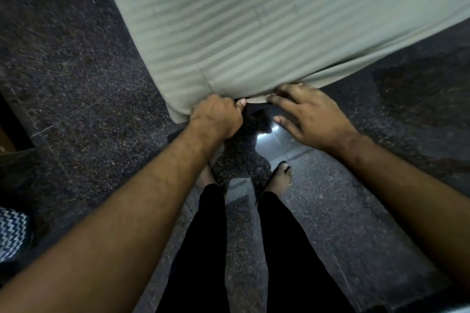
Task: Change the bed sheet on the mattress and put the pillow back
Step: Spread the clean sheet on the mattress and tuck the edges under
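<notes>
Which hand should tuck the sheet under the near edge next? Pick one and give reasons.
Probably right. The right hand lies open with fingers at the sheet hem, free to push it under. The left hand grips the corner fabric, holding it taut.

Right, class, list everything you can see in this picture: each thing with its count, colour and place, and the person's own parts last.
bed sheet: one, pale green with stripes, over the mattress, upper middle.
floor: one, dark speckled stone, all around, glossy near the feet.
patterned cloth: one, black and white zigzag, lower left edge.
left hand: one, grips the sheet's near edge.
right hand: one, fingers spread at the sheet's edge.
legs: two, in black trousers, bottom middle.
feet: two, bare, on the floor.
</notes>
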{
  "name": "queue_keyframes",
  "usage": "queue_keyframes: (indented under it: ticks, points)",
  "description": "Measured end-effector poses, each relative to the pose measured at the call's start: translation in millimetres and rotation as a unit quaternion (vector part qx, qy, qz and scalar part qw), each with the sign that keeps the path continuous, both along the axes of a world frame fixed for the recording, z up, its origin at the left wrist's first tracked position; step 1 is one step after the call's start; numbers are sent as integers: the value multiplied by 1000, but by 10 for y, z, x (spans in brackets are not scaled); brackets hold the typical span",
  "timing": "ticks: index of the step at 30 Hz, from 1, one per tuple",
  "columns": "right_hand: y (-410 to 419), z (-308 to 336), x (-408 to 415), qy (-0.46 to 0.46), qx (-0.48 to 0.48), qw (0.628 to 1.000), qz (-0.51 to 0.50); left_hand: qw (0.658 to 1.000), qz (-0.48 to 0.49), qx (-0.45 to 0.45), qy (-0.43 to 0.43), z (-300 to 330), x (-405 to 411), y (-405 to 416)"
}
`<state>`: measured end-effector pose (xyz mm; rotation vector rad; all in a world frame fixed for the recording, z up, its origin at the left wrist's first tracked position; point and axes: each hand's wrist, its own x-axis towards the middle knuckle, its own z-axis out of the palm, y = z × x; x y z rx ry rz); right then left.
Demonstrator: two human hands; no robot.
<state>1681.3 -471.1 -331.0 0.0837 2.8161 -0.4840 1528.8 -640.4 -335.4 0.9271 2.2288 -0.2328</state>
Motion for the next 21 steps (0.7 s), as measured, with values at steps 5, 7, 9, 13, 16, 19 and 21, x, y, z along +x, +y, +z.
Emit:
queue_keyframes:
  ticks: [5,7,9,13,16,19,21]
  points:
    - [-201,-43,-91,-22,43,999,0,988,56,-3,-144,3,-312,107]
    - [-281,-53,-75,-11,45,998,-38,985,44,26,-163,25,-299,-51]
    - [-328,-65,-234,-30,39,995,-90,985,27,81,-151,-34,-201,-251]
    - [-359,-36,-780,-219,83,965,-117,972,63,207,-89,-16,16,-550]
    - [-266,-67,-913,-288,95,949,-88,949,60,306,-36,131,261,-647]
    - [-186,-57,-954,-310,74,946,-59,946,46,309,-87,279,427,-438]
    - [-125,-65,-923,-296,57,953,-38,957,42,264,-112,272,451,-188]
